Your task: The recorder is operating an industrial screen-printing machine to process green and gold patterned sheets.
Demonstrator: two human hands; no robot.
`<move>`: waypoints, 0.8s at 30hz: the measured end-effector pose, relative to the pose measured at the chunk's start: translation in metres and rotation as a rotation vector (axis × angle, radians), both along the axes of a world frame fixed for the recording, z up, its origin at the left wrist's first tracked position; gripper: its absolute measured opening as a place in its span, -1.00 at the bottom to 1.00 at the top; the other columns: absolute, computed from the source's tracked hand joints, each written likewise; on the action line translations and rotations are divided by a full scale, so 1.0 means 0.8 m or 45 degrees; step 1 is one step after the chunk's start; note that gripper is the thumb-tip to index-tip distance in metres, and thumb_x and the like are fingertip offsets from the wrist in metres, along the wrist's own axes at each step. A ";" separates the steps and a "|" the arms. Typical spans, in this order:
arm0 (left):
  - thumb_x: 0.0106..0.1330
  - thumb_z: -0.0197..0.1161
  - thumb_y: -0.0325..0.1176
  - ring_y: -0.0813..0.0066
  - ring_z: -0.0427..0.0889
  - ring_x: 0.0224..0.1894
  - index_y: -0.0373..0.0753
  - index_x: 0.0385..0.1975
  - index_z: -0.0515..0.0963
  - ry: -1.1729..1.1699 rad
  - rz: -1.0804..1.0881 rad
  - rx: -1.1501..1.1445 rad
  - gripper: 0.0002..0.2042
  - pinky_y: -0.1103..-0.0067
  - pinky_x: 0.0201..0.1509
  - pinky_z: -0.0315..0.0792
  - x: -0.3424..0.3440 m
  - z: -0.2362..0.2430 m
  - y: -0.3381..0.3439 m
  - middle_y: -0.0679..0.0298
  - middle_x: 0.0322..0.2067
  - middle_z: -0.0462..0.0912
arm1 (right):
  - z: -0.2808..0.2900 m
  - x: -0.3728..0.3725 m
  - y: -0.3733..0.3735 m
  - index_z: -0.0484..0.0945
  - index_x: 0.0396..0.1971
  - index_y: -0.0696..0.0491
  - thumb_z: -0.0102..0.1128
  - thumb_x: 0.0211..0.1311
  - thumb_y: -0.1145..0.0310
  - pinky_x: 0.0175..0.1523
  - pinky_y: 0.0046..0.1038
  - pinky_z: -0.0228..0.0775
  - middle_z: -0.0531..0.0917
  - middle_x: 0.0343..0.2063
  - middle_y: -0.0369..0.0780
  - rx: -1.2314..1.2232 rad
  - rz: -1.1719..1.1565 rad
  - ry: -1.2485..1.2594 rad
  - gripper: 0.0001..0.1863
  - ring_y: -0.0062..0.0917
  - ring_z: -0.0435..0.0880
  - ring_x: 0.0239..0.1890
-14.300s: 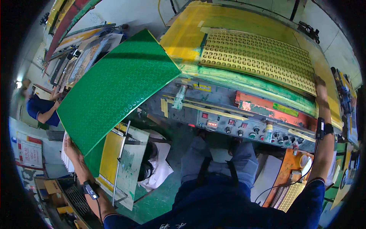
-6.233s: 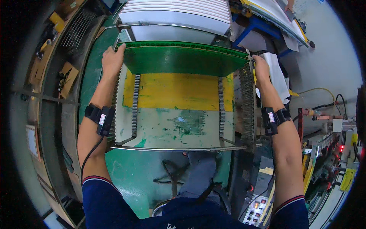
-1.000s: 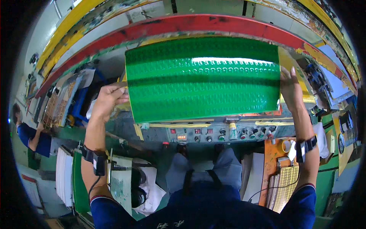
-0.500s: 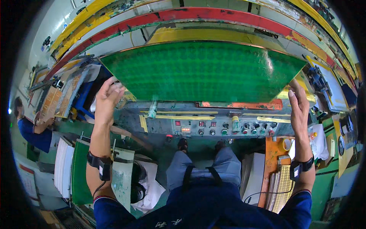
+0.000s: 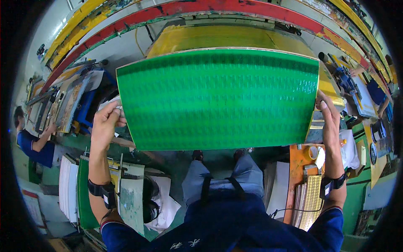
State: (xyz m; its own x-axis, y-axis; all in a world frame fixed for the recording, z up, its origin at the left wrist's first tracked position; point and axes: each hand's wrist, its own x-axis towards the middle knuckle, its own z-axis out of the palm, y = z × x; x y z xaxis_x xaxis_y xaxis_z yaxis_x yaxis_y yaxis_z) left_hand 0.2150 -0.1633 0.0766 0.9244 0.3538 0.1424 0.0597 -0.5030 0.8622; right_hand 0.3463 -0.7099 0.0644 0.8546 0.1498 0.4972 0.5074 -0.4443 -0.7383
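I hold a wide glossy green panel (image 5: 216,98), printed with faint rows of small shapes, face up across most of the middle of the view. My left hand (image 5: 107,124) grips its left edge with bent fingers, near a small pale piece I cannot make out. My right hand (image 5: 329,119) grips the right edge, its fingertips partly hidden behind the panel. Beyond the panel is the machine's yellow-coated bed (image 5: 210,35); the control front seen earlier is now covered by the panel.
A red beam (image 5: 197,6) arches overhead. A rack of white boards (image 5: 67,189) stands lower left, an orange board (image 5: 294,159) with a tape roll (image 5: 312,153) lower right. A person (image 5: 35,147) works at a bench on the left, another (image 5: 375,92) at far right.
The green panel, steeply foreshortened half a second ago, has swung down toward me and faces up more fully, now hiding the control front. My hands are slightly lower; another person shows at right.
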 end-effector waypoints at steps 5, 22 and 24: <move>0.37 -0.05 -0.48 0.68 0.55 -0.45 -0.31 -0.02 0.53 0.038 0.017 0.000 -0.73 0.70 -0.35 0.43 -0.005 0.006 -0.009 0.36 -0.41 0.60 | -0.007 0.005 0.002 0.45 0.04 0.28 -0.06 0.36 0.22 0.15 -0.46 0.19 0.54 -0.17 -0.16 0.024 0.004 0.037 -0.55 -0.47 0.46 -0.05; 0.37 -0.01 -0.46 0.55 0.61 -0.27 -0.32 0.07 0.45 -0.144 0.090 -0.065 -0.70 0.64 -0.16 0.51 -0.032 0.023 -0.019 0.22 -0.26 0.62 | 0.015 -0.033 0.002 0.44 0.05 0.27 -0.08 0.34 0.32 0.16 -0.41 0.22 0.56 -0.11 -0.09 -0.229 -0.065 -0.213 -0.60 -0.38 0.48 0.01; 0.37 0.07 -0.31 0.44 0.60 -0.12 -0.42 0.10 0.38 -0.201 0.093 -0.138 -0.61 0.58 -0.03 0.48 -0.035 0.019 -0.012 0.20 -0.16 0.60 | 0.020 -0.038 -0.001 0.41 0.07 0.28 -0.09 0.32 0.33 0.20 -0.37 0.21 0.54 -0.06 -0.06 -0.217 -0.097 -0.306 -0.58 -0.33 0.47 0.06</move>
State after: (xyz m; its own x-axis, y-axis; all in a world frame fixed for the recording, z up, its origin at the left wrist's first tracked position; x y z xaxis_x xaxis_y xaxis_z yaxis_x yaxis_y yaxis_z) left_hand 0.1869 -0.1727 0.0918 0.8650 0.4401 0.2409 -0.0473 -0.4064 0.9125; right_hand 0.3160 -0.7104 0.0805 0.7273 0.1883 0.6599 0.6190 -0.5951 -0.5125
